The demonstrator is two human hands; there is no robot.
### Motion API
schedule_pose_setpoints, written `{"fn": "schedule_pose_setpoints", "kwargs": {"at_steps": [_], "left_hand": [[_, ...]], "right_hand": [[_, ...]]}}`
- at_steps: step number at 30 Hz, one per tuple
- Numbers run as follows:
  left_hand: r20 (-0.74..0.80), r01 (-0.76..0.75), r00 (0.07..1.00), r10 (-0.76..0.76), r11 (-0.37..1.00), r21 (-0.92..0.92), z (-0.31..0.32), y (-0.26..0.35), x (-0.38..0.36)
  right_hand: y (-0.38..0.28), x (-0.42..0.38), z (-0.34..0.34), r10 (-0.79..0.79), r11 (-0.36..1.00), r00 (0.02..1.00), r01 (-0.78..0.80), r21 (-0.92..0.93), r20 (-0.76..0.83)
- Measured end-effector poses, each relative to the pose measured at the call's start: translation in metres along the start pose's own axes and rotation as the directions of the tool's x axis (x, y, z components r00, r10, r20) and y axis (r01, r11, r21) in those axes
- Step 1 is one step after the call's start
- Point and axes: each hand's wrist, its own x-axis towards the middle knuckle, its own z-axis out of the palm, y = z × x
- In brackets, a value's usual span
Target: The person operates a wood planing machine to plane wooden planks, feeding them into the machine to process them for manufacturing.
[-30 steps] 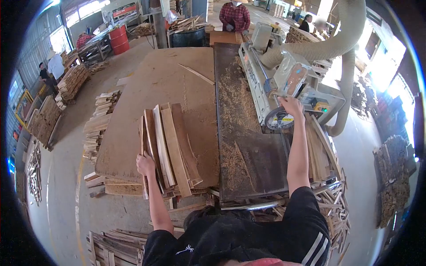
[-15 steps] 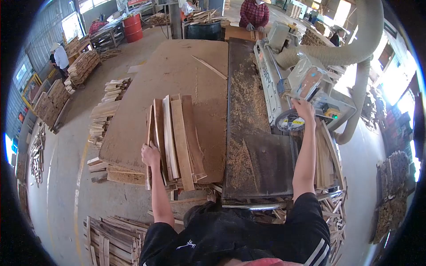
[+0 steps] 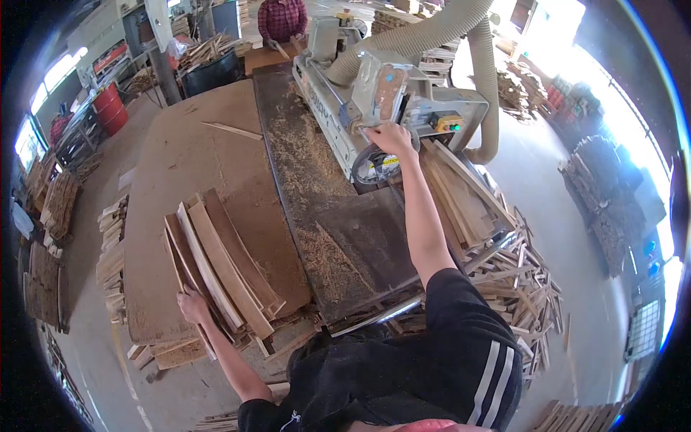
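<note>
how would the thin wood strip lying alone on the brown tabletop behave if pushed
The thin wood strip is probably light, being so slender. Lying flat on the brown tabletop, it would likely slide or swivel rather than roll.

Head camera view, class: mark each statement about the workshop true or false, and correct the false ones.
1. The left hand touches the curved boards. True.
2. The right hand is on the thick hose. False: it is at the machine.
3. Sawdust lies on the dark tabletop. True.
4. The red drum stands right of the machine. False: it stands to the left.
</note>
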Motion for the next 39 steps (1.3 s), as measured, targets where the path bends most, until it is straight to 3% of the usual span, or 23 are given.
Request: {"fn": "schedule_pose_setpoints", "kwargs": {"at_steps": [8, 10, 14, 20, 21, 22, 23, 24, 26, 27, 28, 29, 30, 32, 34, 36, 37, 39], "left_hand": [[-0.010, -0.009, 1.000, 0.009, 1.000, -0.003, -0.005, -0.003, 0.001], [0.123, 0.045, 0.991, -0.044, 0.999, -0.005, -0.018, -0.007, 0.005], [-0.031, 0.101, 0.995, -0.098, 0.989, 0.104, -0.037, -0.038, -0.008], [-0.107, 0.086, 0.991, -0.083, 0.996, 0.015, -0.101, -0.032, -0.086], [-0.068, 0.076, 0.994, -0.090, 0.979, -0.191, -0.106, -0.029, -0.097], [-0.032, 0.066, 0.996, -0.085, 0.919, -0.389, -0.112, -0.030, -0.102], [0.060, 0.105, 0.994, -0.090, 0.657, -0.747, -0.087, -0.039, -0.104], [0.206, 0.209, 0.977, -0.058, 0.470, -0.858, -0.103, -0.020, -0.118], [0.429, 0.423, 0.901, 0.058, 0.101, -0.901, -0.157, 0.048, -0.171], [0.514, 0.526, 0.837, 0.186, -0.016, -0.850, -0.145, 0.052, -0.175], [0.544, 0.588, 0.765, 0.345, -0.029, -0.808, -0.131, 0.053, -0.179], [0.480, 0.645, 0.706, 0.521, -0.196, -0.738, -0.121, 0.068, -0.192], [0.460, 0.621, 0.700, 0.547, -0.146, -0.770, -0.126, 0.090, -0.206], [0.405, 0.671, 0.624, 0.668, -0.191, -0.717, -0.123, 0.127, -0.231], [0.443, 0.731, 0.571, 0.691, -0.183, -0.657, -0.120, 0.166, -0.254], [0.447, 0.774, 0.524, 0.725, -0.188, -0.604, -0.103, 0.191, -0.274], [0.414, 0.773, 0.513, 0.752, -0.194, -0.605, -0.092, 0.204, -0.284], [0.496, 0.764, 0.550, 0.672, -0.166, -0.623, -0.077, 0.229, -0.307]], "right_hand": [[-0.002, 0.003, 0.000, 0.015, 1.000, 1.000, -0.015, 0.007, 0.013], [-0.003, 0.003, -0.003, 0.018, 1.000, 0.999, -0.019, 0.007, 0.047], [-0.012, 0.001, -0.007, 0.041, 0.997, 0.997, -0.037, -0.063, 0.065], [-0.002, 0.003, -0.002, 0.020, 1.000, 0.998, -0.020, -0.015, 0.059], [-0.001, 0.003, 0.000, 0.010, 0.999, 1.000, -0.010, -0.031, 0.002], [-0.002, 0.001, 0.004, 0.002, 0.999, 0.998, -0.004, -0.043, -0.056], [-0.001, -0.001, 0.006, 0.008, 0.999, 0.999, -0.009, -0.031, -0.053], [-0.003, -0.003, 0.004, -0.001, 1.000, 0.998, 0.001, 0.002, -0.058], [-0.005, -0.007, -0.003, -0.011, 0.999, 0.998, 0.014, 0.041, -0.068], [-0.008, -0.011, -0.006, -0.015, 0.998, 0.998, 0.020, 0.067, -0.068], [-0.008, -0.012, -0.008, -0.024, 0.995, 0.997, 0.030, 0.092, -0.068], [-0.005, -0.010, -0.005, -0.027, 0.996, 0.997, 0.033, 0.085, -0.073], [-0.001, -0.010, -0.002, -0.036, 0.995, 0.997, 0.042, 0.093, -0.065], [0.006, -0.017, 0.008, -0.124, 0.955, 0.948, 0.194, 0.226, -0.293], [0.002, -0.038, -0.007, -0.152, 0.915, 0.976, 0.199, 0.352, -0.159], [-0.013, -0.091, -0.010, -0.319, 0.836, 0.798, 0.491, 0.246, -0.511], [-0.021, -0.127, -0.015, -0.395, 0.749, 0.826, 0.544, 0.379, -0.403], [-0.027, -0.198, -0.007, -0.515, 0.622, 0.836, 0.517, 0.588, -0.189]]}}
